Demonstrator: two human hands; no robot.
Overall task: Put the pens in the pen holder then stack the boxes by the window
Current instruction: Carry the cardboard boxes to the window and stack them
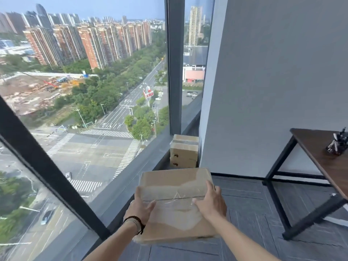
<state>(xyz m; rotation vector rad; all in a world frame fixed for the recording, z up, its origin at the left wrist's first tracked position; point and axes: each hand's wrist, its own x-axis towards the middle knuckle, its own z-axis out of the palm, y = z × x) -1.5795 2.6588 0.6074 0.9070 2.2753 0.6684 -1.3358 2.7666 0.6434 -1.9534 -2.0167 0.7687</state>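
A taped cardboard box (pixel 175 187) is held in front of me above the floor, with my left hand (pixel 140 206) on its left side and my right hand (pixel 211 201) on its right side. Farther ahead, a stack of cardboard boxes (pixel 184 152) stands in the corner where the window meets the grey wall. The held box is nearer to me than that stack and apart from it. On the table at the right stands a dark pen holder (pixel 338 143) with pens in it.
A floor-to-ceiling window (pixel 84 91) with dark frame bars runs along the left, with a low dark sill (pixel 131 178). A grey wall (pixel 273 81) is ahead on the right. A brown table (pixel 323 162) with black legs stands at the right on grey floor tiles.
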